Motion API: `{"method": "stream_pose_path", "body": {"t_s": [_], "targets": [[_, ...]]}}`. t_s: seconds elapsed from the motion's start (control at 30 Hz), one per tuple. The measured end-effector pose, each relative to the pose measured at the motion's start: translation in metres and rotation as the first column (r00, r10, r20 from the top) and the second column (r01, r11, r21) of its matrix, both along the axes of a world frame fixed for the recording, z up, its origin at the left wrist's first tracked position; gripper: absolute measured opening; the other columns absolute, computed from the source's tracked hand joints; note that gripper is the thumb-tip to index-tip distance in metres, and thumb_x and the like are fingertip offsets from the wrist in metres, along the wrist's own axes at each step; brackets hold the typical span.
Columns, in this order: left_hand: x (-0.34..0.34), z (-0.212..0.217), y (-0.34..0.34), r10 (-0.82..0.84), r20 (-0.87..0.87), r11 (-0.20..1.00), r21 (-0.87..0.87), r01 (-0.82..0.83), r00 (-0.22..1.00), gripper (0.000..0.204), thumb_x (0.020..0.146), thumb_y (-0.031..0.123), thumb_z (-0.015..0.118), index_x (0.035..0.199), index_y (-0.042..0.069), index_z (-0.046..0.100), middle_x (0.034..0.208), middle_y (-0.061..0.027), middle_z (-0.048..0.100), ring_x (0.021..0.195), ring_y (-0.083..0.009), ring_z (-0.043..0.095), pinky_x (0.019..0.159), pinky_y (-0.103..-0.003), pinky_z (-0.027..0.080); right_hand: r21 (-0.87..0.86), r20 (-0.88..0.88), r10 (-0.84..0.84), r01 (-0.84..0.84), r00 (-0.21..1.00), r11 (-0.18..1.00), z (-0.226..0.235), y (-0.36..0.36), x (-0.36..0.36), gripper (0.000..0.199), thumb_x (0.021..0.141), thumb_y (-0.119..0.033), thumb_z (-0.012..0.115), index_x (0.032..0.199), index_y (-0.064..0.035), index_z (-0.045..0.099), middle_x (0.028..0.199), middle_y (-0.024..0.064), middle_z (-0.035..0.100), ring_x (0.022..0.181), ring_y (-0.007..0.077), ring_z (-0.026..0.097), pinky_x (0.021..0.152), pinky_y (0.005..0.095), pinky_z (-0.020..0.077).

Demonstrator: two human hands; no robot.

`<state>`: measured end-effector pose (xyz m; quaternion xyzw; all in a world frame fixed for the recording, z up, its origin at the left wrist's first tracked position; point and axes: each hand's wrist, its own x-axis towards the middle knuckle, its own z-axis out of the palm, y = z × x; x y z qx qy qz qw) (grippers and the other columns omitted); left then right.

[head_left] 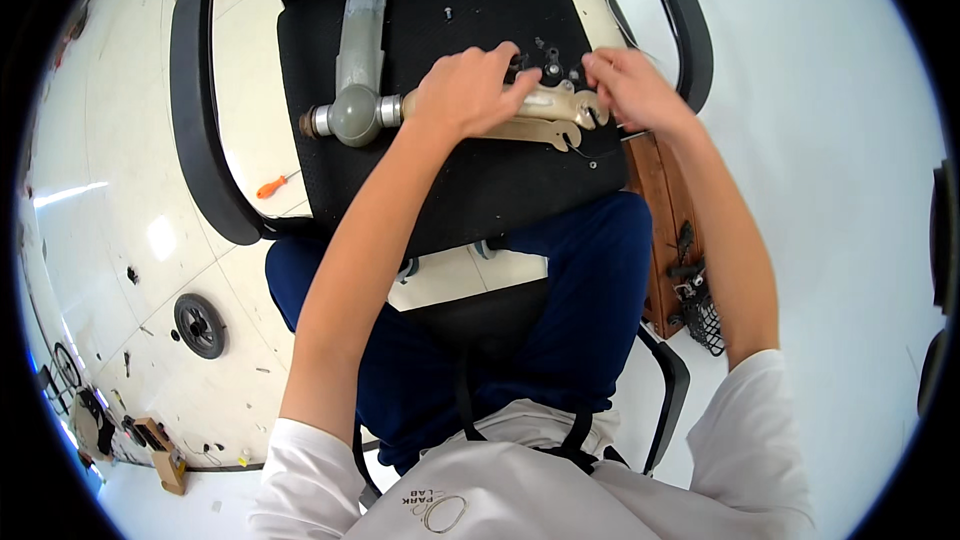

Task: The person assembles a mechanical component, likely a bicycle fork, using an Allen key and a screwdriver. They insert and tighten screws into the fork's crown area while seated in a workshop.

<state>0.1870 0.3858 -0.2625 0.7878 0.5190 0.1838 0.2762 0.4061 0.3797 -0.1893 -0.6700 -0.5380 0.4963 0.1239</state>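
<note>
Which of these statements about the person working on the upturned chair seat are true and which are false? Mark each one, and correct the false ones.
1. Both hands rest on a beige metal bracket on the black seat underside. True: the left hand and the right hand are both on the beige metal bracket, which lies on the black seat underside.
2. An orange-handled screwdriver lies on the floor. True: the orange-handled screwdriver lies on the tiled floor, to the person's left.
3. The right hand holds the screwdriver. False: it is at the bracket's end.
4. A loose black wheel lies on the seat. False: the loose black wheel lies on the floor.
</note>
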Motion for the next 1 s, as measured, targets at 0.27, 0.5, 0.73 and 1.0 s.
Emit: {"method": "stream_pose_path", "body": {"t_s": [0.27, 0.5, 0.73, 1.0], "targets": [[-0.029, 0.003, -0.032, 0.013, 0.049, 0.986, 0.166, -0.021, 0.999, 0.046, 0.092, 0.048, 0.061, 0.099, 0.003, 0.065, 0.066, -0.0185, 0.068, 0.063, -0.0357, 0.069, 0.062, -0.043, 0.056, 0.409, 0.325, -0.088, -0.056, 0.941, 0.911, -0.013, -0.066, -0.053, 0.038, 0.103, -0.027, 0.046, 0.09, 0.0064, 0.058, 0.083, 0.0297, 0.062, 0.085, 0.0483, 0.06, 0.077, 0.0504, 0.0462], [-0.093, -0.013, -0.044, -0.005, 0.079, 0.988, 0.157, -0.008, 0.997, 0.046, 0.091, 0.048, 0.06, 0.099, 0.003, 0.065, 0.07, -0.0174, 0.069, 0.067, -0.0345, 0.07, 0.063, -0.044, 0.056, 0.353, 0.578, -0.039, -0.207, 0.815, 0.913, -0.023, -0.079, -0.13, 0.041, 0.105, -0.028, 0.04, 0.092, 0.0066, 0.057, 0.09, 0.0352, 0.063, 0.09, 0.0532, 0.06, 0.082, 0.058, 0.0454], [-0.146, -0.032, -0.038, -0.033, 0.05, 0.999, 0.035, 0.031, 0.998, 0.046, 0.092, 0.045, 0.057, 0.103, 0.002, 0.068, 0.08, -0.0138, 0.073, 0.075, -0.0297, 0.073, 0.066, -0.042, 0.057, 0.339, 0.707, -0.112, -0.195, 0.699, 0.92, -0.059, -0.076, -0.192, 0.041, 0.105, -0.027, 0.04, 0.096, 0.0071, 0.06, 0.089, 0.0376, 0.064, 0.089, 0.055, 0.062, 0.084, 0.0593, 0.0484], [-0.193, -0.06, -0.038, -0.051, 0.098, 0.996, 0.073, 0.044, 0.994, 0.045, 0.094, 0.043, 0.057, 0.105, 0.001, 0.069, 0.086, -0.012, 0.074, 0.079, -0.0267, 0.073, 0.07, -0.039, 0.056, 0.26, 0.762, -0.076, -0.196, 0.643, 0.946, -0.081, -0.066, -0.241, 0.042, 0.103, -0.027, 0.041, 0.097, 0.0076, 0.063, 0.096, 0.0385, 0.064, 0.095, 0.0547, 0.062, 0.089, 0.0585, 0.048]]}}
